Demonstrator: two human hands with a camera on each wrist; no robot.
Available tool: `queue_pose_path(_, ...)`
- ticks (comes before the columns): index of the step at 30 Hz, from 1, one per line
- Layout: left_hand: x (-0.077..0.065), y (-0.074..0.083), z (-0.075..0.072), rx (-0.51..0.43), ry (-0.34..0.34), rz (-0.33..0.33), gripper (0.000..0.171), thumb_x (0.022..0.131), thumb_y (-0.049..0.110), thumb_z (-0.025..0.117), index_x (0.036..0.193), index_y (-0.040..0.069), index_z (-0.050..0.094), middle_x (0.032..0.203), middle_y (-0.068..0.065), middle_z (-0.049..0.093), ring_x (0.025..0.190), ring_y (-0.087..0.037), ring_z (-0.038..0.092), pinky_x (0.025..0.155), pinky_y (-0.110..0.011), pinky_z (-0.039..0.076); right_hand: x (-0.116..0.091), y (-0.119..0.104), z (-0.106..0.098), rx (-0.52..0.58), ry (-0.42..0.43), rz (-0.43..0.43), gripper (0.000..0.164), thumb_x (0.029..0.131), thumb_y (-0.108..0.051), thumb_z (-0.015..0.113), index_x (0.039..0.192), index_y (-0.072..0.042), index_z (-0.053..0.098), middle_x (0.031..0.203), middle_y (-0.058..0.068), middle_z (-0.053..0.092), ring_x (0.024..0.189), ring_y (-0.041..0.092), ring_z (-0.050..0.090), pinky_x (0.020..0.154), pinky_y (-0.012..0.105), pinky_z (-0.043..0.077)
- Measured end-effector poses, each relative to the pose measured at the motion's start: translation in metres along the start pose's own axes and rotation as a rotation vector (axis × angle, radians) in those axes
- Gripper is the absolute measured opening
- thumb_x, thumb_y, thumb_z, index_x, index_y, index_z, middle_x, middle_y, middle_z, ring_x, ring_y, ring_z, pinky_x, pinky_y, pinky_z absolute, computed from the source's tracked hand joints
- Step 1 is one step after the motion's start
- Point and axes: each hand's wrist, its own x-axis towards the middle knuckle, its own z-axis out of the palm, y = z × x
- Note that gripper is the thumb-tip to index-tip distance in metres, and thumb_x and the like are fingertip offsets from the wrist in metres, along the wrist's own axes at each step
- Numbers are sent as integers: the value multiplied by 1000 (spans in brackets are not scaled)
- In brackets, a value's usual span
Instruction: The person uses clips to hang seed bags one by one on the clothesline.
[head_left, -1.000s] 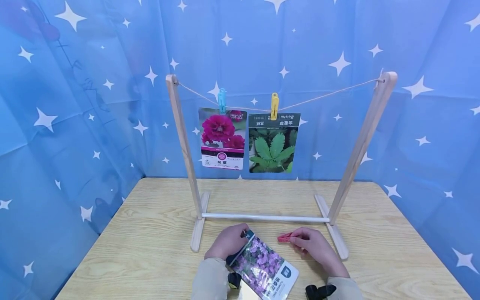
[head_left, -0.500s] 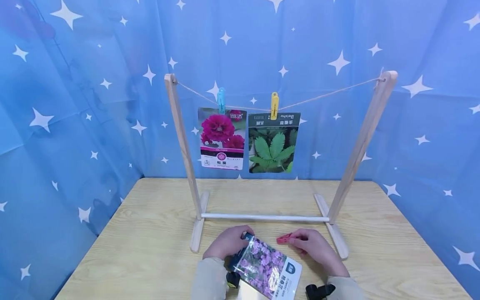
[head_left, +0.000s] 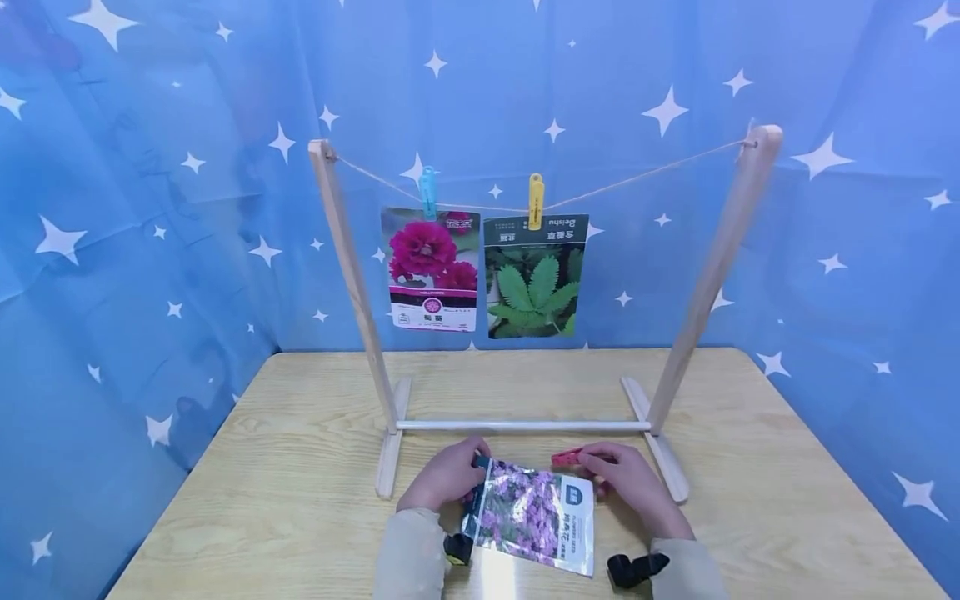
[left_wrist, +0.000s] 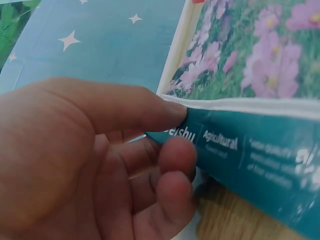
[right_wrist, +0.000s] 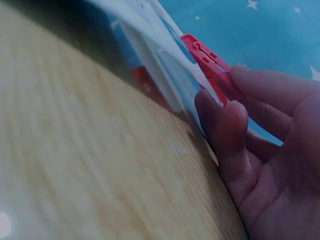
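Observation:
A seed packet (head_left: 525, 512) with pink-purple flowers lies sideways just above the table, its dark green end to the left. My left hand (head_left: 450, 473) pinches that end between thumb and fingers; the left wrist view shows the thumb on the packet's green band (left_wrist: 225, 145). My right hand (head_left: 630, 475) holds a red clothespin (head_left: 566, 457) at the packet's upper right. In the right wrist view the packet's edge runs up against my fingertips (right_wrist: 234, 117), beside the red clothespin (right_wrist: 205, 60); whether they grip it too, I cannot tell.
Behind the hands stands a wooden rack (head_left: 708, 283) with a sagging string (head_left: 645, 175). A blue clothespin (head_left: 428, 193) holds a hollyhock packet (head_left: 432, 271); a yellow clothespin (head_left: 536, 202) holds a green-leaf packet (head_left: 536, 279). A white crossbar (head_left: 517, 426) joins the feet above the table (head_left: 262, 492).
The packet has turned from a slant to nearly level, its white end swinging up to my right hand. My left hand keeps its pinch, and the right keeps the red clothespin.

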Motion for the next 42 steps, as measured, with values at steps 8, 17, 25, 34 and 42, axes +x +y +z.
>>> queue_pose_path(8,-1,-9,-10,-65,28,5,21,88,13,49,109,14,54,70,-4,53,47,-14,46,46,-32,42,2,-1,-1,106,40,-42,35,80,-38,63,98,-8,65,86,11,62,69,23,57,57,31,48)
queue_pose_path(17,3,-3,-12,-89,68,9,22,90,14,48,109,20,56,69,-3,55,50,-17,51,47,-31,43,-2,5,-9,238,67,-21,43,78,-36,66,106,-3,62,95,13,62,85,24,56,64,31,49)
queue_pose_path(25,6,-1,-15,-174,132,14,15,90,17,50,103,20,58,74,-4,55,60,-24,57,51,-32,46,-1,6,-12,266,102,-30,44,79,-37,64,108,-3,60,100,11,60,87,22,55,69,32,48)
queue_pose_path(34,5,3,-17,-254,164,79,10,90,17,51,99,14,56,73,-3,57,68,-30,60,53,-33,46,-7,-3,-21,217,189,-51,45,80,-42,61,110,-8,61,102,8,60,86,20,56,72,34,47)
queue_pose_path(42,5,10,-17,-271,202,88,9,88,18,55,96,15,57,74,-2,59,74,-31,58,58,-32,45,-16,-18,-34,212,242,-139,49,84,-43,56,114,-3,58,102,13,61,91,17,54,74,35,48)
